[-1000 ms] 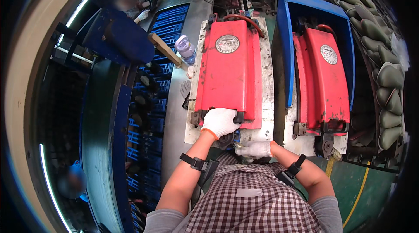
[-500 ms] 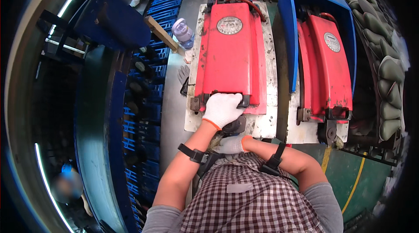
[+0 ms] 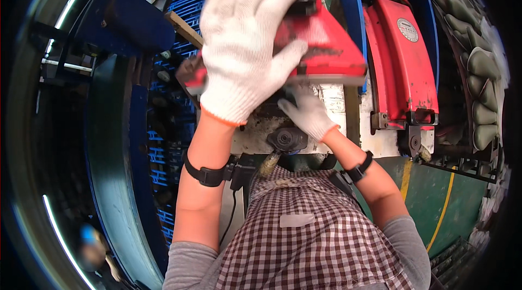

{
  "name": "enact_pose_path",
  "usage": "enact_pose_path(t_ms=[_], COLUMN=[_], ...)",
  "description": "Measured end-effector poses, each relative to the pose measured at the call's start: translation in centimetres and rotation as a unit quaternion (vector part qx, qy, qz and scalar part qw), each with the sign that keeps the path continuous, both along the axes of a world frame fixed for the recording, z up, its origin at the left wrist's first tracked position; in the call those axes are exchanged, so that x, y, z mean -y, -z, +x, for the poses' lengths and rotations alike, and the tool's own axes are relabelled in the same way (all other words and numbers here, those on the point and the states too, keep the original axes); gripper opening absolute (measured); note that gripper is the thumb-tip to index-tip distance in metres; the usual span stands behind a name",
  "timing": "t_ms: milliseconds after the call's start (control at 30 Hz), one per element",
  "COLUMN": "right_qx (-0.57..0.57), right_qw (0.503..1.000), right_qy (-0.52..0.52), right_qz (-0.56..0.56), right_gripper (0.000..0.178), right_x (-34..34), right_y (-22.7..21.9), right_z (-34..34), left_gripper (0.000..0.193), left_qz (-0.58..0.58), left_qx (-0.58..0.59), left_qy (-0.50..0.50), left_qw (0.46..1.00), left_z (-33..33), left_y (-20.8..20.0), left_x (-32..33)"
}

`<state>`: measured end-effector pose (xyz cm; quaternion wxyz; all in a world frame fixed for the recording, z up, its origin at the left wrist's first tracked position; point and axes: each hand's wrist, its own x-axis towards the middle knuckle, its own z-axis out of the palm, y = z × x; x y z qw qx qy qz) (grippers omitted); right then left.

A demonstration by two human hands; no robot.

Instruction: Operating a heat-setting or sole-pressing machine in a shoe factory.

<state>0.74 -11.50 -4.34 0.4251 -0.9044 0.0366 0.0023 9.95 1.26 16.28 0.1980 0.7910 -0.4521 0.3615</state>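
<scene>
Head view: left hand (image 3: 244,53) in white glove clamps the near edge of the raised red cover (image 3: 321,45), fingers curled over it. Right hand (image 3: 307,113) reaches beneath, just under the cover, toward the grimy plate (image 3: 255,132); its grip is probably loose, blurred.

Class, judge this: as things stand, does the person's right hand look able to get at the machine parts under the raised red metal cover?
Probably yes. The left hand holds the red metal cover lifted, leaving a gap below, and the right hand is already in that gap against the machine; nothing visible blocks it.
</scene>
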Motion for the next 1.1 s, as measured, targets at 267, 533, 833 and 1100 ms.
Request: enact_pose_path(t_ms=[267,533,833,1100], right_qx=[-0.028,-0.039,-0.180,-0.224], right_qw=[0.959,0.762,0.457,0.438], right_qy=[0.098,0.107,0.076,0.075], right_qz=[-0.265,0.638,0.868,0.867], right_gripper=[0.091,0.076,0.102,0.107], right_x=[-4.9,2.5,1.8,3.8], right_y=[2.3,-0.5,2.2,5.7], right_z=[8.8,2.9,-11.7,-16.7], left_gripper=[0.064,0.052,0.095,0.098], left_qz=[-0.068,-0.285,-0.440,-0.314], left_qx=[0.091,-0.388,-0.690,-0.678], left_qy=[0.078,0.007,0.147,0.158], left_qw=[0.990,0.877,0.556,0.645], left_z=[4.3,-7.1,-5.3,-10.2], left_y=[-2.2,15.6,19.0,12.5], left_x=[-0.2,-12.3,-11.4,-8.5])
